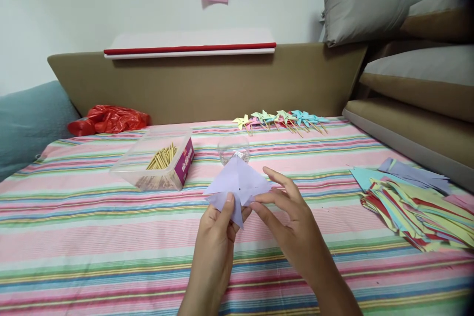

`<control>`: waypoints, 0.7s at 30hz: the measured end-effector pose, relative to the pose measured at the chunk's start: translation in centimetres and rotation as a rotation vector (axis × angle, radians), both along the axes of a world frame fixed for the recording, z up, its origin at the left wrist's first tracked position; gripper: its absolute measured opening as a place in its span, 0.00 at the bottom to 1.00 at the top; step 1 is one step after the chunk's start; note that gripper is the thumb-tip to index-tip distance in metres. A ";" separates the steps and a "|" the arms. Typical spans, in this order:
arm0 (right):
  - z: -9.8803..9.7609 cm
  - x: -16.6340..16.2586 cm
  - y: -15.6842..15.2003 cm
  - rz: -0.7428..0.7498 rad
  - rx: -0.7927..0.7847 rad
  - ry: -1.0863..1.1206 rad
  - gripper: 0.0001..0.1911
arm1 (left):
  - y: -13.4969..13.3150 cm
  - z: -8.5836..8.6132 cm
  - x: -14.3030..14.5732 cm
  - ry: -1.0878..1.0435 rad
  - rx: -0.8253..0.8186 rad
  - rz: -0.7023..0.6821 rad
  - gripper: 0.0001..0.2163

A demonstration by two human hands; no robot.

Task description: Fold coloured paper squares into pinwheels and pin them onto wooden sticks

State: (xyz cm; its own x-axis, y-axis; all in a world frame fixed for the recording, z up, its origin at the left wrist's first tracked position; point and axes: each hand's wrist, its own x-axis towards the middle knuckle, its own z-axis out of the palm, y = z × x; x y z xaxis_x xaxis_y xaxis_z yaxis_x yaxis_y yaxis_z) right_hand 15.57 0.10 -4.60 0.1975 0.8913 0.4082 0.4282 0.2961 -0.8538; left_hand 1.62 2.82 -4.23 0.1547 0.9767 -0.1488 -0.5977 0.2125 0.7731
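Observation:
A folded lilac paper piece [237, 182] is held up in front of me over the striped bedsheet [92, 237]. My left hand [217, 237] pinches its lower edge from below, thumb on top. My right hand [289, 217] touches the paper's right flap with thumb and fingertips, the other fingers spread. Just behind the paper stands a small clear container [233, 150].
A clear plastic box of wooden sticks [159, 163] lies at the left. Several finished paper pinwheels [281, 119] line the far edge. A stack of coloured cut paper [414, 202] lies at the right, a red plastic bag [109, 118] at the far left, and cushions [418, 74] at the right.

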 end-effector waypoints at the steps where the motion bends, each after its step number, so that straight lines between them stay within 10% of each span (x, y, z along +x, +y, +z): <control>1: -0.1 -0.1 0.0 0.007 -0.019 0.031 0.09 | -0.1 0.0 -0.1 0.016 0.021 -0.014 0.12; 21: -0.6 -1.5 1.1 0.009 0.018 0.212 0.07 | -0.4 -0.6 -0.9 0.237 0.160 -0.071 0.11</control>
